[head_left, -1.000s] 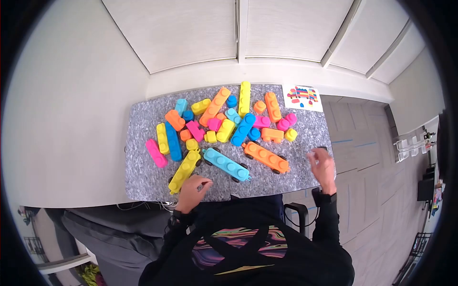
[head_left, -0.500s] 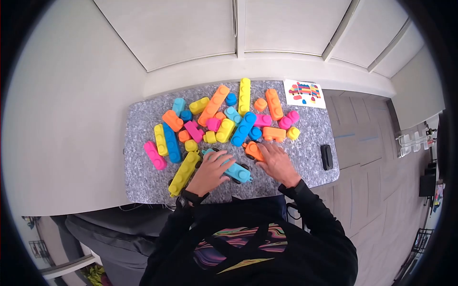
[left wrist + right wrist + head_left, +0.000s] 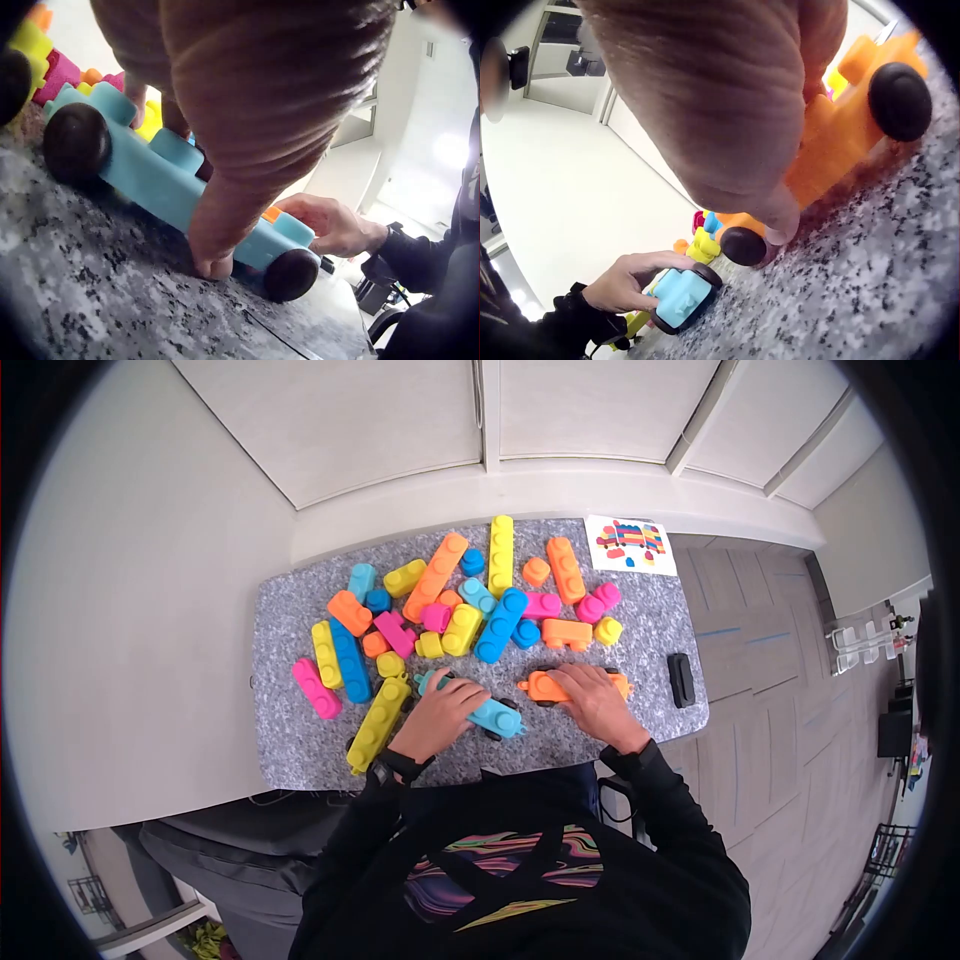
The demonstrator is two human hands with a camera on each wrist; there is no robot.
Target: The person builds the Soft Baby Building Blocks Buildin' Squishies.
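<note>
My left hand grips a light blue toy car base from above. In the left wrist view its thumb comes down the near side of the light blue base, over the speckled tabletop. My right hand holds an orange toy car base, covering its middle. Black wheels and studs show on the orange base in the right wrist view. The two bases lie apart, with a gap of tabletop between them. Beside my left hand, a yellow car base lies slanted.
Several colourful building blocks lie behind the hands, among them a long blue block and an orange block. A picture card lies at the back right corner. A black case is near the right edge of the grey table.
My right hand has come in from the table's right side onto the orange base, which now lies farther right and straighter. My left hand has moved from the yellow base onto the light blue one.
</note>
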